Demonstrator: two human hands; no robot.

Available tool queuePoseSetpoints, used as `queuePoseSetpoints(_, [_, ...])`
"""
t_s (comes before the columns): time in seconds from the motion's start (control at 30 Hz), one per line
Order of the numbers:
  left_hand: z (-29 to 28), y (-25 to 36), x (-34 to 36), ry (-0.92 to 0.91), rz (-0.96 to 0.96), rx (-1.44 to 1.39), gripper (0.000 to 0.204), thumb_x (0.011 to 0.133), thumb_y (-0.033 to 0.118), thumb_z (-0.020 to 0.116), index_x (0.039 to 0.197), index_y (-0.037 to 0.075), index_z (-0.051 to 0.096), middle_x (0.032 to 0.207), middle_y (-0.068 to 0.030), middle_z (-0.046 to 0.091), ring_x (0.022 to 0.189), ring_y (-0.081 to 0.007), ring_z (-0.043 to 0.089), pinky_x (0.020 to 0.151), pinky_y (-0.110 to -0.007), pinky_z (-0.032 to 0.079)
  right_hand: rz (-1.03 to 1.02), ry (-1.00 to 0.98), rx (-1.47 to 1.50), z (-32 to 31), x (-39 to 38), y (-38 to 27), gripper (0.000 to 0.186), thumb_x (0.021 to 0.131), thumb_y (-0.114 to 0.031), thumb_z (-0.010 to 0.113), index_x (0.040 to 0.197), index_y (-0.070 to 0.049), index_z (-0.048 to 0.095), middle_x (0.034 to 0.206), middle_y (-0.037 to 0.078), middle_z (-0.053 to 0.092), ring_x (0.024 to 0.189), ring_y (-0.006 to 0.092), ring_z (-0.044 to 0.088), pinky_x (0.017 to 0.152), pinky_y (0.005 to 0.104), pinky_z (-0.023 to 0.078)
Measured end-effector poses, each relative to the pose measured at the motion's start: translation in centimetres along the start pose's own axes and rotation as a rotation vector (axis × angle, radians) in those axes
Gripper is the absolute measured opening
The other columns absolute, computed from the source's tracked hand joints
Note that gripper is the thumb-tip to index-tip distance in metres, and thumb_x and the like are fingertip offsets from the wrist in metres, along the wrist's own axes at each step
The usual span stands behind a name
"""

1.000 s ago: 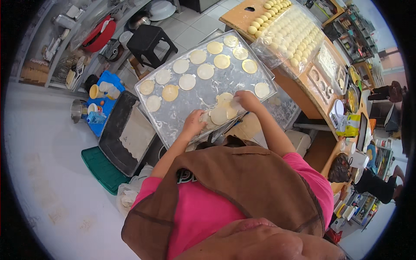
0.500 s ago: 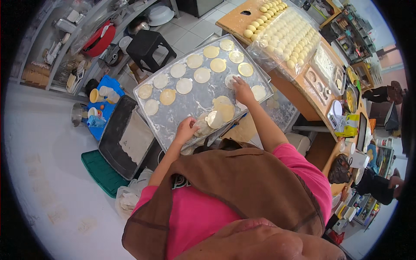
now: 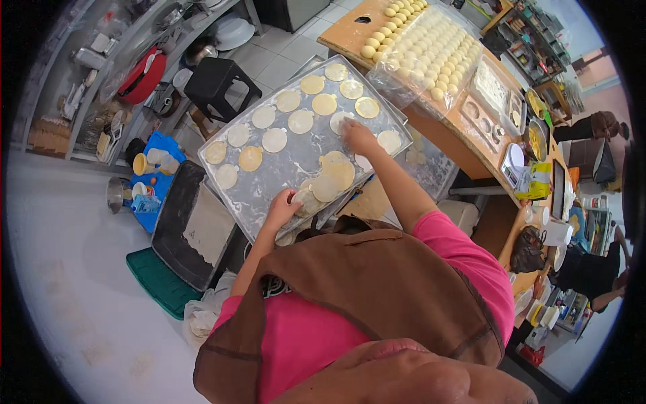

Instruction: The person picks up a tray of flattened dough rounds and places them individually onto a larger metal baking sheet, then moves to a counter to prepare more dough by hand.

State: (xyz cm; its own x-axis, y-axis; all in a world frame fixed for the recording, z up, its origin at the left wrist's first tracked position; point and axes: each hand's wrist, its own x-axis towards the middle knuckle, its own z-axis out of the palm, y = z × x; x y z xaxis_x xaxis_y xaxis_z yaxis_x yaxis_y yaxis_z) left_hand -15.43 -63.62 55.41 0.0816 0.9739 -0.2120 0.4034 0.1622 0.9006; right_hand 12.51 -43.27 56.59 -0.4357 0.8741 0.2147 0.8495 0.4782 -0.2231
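My left hand [image 3: 282,209], at the near edge of the metal tray [image 3: 250,188], has its fingers closed on overlapping pale dough discs [image 3: 311,196]. A wider yellowish disc [image 3: 338,172] lies just right of them. My right hand [image 3: 360,139] reaches over the tray, its curled fingertips on a pale disc [image 3: 338,120] in the right part; its palm partly hides them. Other round discs [image 3: 288,101], white and yellow, lie spread over the floury tray.
A wooden table [image 3: 346,40] at the right carries rows of dough balls [image 3: 441,64] under plastic, pans and a scale [image 3: 513,157]. At left are a black stool [image 3: 215,87], shelves, a black bin [image 3: 171,236] and a green lid [image 3: 158,283]. Co-workers [image 3: 592,269] stand at far right.
My right hand has moved from the near stack up and away to a disc that was not there a second ago. My left hand stays on the stack. The view has shifted slightly.
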Motion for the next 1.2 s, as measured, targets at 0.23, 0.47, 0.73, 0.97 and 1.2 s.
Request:
queuePoseSetpoints(0.23, [0.4,1.7,0.3,0.172,0.155,0.370,0.057,0.067,0.024,0.078,0.114,0.003,0.053,0.115,-0.0158,0.053,0.109,-0.0320,0.051,0.091,-0.041,0.042,0.218,-0.306,-0.013,-6.9,-3.8,0.4,0.058,0.064,-0.023,0.078,0.115,-0.007,0.056,0.113,0.015,0.058,0.105,0.0337,0.055,0.087,0.0427,0.046])
queuePoseSetpoints(0.47, [5.0,6.9,4.8,0.047,0.498,0.586,0.081,0.069,0.034,0.077,0.133,0.003,0.038,0.139,-0.0193,0.036,0.129,-0.0362,0.033,0.106,-0.044,0.030,0.221,-0.189,-0.179,-7.3,-7.0,-2.5,0.057,0.055,-0.024,0.081,0.104,-0.009,0.058,0.105,0.011,0.057,0.104,0.0293,0.055,0.082,0.0436,0.047])
queuePoseSetpoints(0.73, [8.5,10.3,8.4,-0.068,0.496,0.875,0.092,0.060,0.042,0.081,0.135,0.011,0.039,0.134,-0.0155,0.040,0.124,-0.0359,0.037,0.101,-0.046,0.033,0.087,-0.043,0.058,-5.0,-6.3,0.6,0.022,0.072,-0.021,0.065,0.088,-0.007,0.064,0.094,0.012,0.059,0.095,0.0298,0.058,0.077,0.0419,0.048])
queuePoseSetpoints(0.97, [7.0,10.7,8.7,-0.131,0.269,0.894,0.080,0.054,0.037,0.085,0.120,0.010,0.049,0.118,-0.0115,0.050,0.112,-0.0333,0.047,0.092,-0.044,0.042,0.080,-0.148,-0.123,-4.9,-10.3,-3.5,0.039,0.075,-0.034,0.067,0.103,-0.008,0.061,0.105,0.010,0.059,0.100,0.0296,0.055,0.084,0.0432,0.045])
queuePoseSetpoints(1.2, [5.3,7.0,8.9,-0.152,0.294,0.569,0.069,0.058,0.022,0.084,0.115,0.005,0.049,0.109,-0.0162,0.055,0.105,-0.0337,0.052,0.090,-0.040,0.043,0.117,-0.122,0.006,-4.5,-10.7,-2.5,0.053,0.067,-0.027,0.075,0.115,-0.011,0.058,0.122,0.013,0.051,0.112,0.0307,0.051,0.092,0.0408,0.044])
